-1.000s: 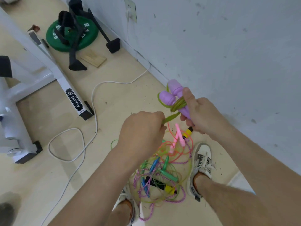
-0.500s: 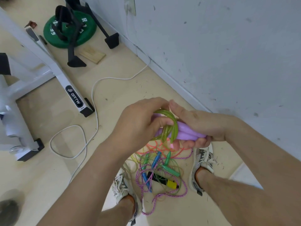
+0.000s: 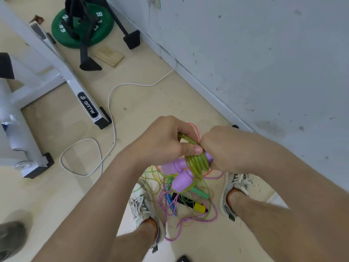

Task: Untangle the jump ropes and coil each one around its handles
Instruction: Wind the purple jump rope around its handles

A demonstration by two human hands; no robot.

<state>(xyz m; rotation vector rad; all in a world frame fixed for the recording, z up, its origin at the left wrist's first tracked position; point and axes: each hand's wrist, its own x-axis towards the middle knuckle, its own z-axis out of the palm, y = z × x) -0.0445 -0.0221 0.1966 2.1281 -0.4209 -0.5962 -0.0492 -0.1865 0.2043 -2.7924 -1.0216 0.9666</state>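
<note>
Rope tangle (image 3: pixel 188 220) on floor (image 3: pixel 132 103) between left shoe (image 3: pixel 140 207) and right shoe (image 3: pixel 235 190), handles (image 3: pixel 181 183) above it, weight plate (image 3: pixel 60 25) behind by wall (image 3: pixel 264 53).

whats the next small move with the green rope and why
Probably lay the loop in the left hand over the purple handles: the green rope circles them in several turns, the right hand grips them, and that loop is not yet wound.

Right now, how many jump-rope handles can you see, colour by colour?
Purple handles: 2, wrapped in green rope
Green handles: 2
Blue handle: 1
Yellow-and-black handle: 1
Total: 6 in view; others may be hidden.
</note>
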